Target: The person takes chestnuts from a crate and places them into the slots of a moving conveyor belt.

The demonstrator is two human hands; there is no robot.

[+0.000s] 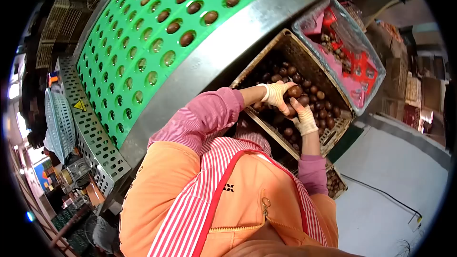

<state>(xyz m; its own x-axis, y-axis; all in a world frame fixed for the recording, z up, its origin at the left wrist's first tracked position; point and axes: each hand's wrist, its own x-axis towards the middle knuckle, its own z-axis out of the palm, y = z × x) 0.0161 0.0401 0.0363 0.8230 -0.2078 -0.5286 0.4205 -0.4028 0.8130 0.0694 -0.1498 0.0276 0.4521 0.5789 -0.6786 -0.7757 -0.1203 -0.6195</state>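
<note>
Worked beside the green holed panel, bent over the brown crate, and with the curled fingers of left hand and right hand cupped round brown items inside it, apparently mid-gathering and next needing a snug, shared hold.

"Any signs?"
"A yellow warning triangle on the metal panel with holes; its symbol is too small to make out."
"Lettering?"
"Dark letters on the orange top, seemingly ending in X."
</note>
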